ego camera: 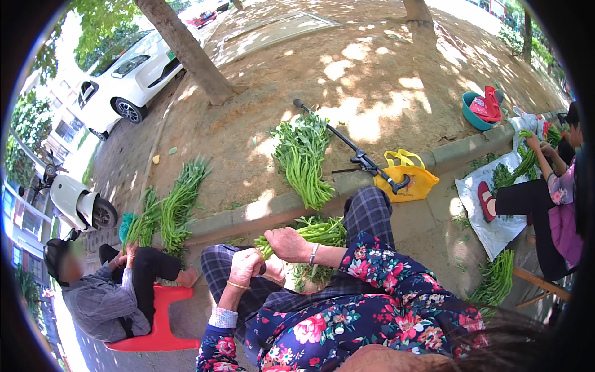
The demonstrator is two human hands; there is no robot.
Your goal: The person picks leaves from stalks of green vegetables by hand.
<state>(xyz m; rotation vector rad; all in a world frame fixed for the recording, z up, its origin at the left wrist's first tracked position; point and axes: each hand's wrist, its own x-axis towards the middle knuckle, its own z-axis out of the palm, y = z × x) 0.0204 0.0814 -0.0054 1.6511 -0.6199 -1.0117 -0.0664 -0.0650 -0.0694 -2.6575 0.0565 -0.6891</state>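
Note:
Between my knees I hold a bundle of leafy green vegetable stems (pixel 325 231). My right hand (pixel 289 245), with a silver bracelet at the wrist, is closed around the stems near their cut ends. My left hand (pixel 247 266), wearing a gold bangle, grips the stem ends just beside it, its fingertips partly hidden. Loose leafy greens (pixel 312 275) lie on the ground below my forearm, between my legs. A larger pile of the same greens (pixel 304 160) rests across the kerb in front of me, leaves pointing away.
A black walking stick (pixel 346 142) leans by a yellow bag (pixel 411 179) at the kerb (pixel 451 151). To the left a person (pixel 100 297) on a red plastic stool (pixel 165 321) handles greens (pixel 179 204). Another person (pixel 565 209) works at right beside a white sheet (pixel 474 190). A teal basin (pixel 474 117) stands beyond.

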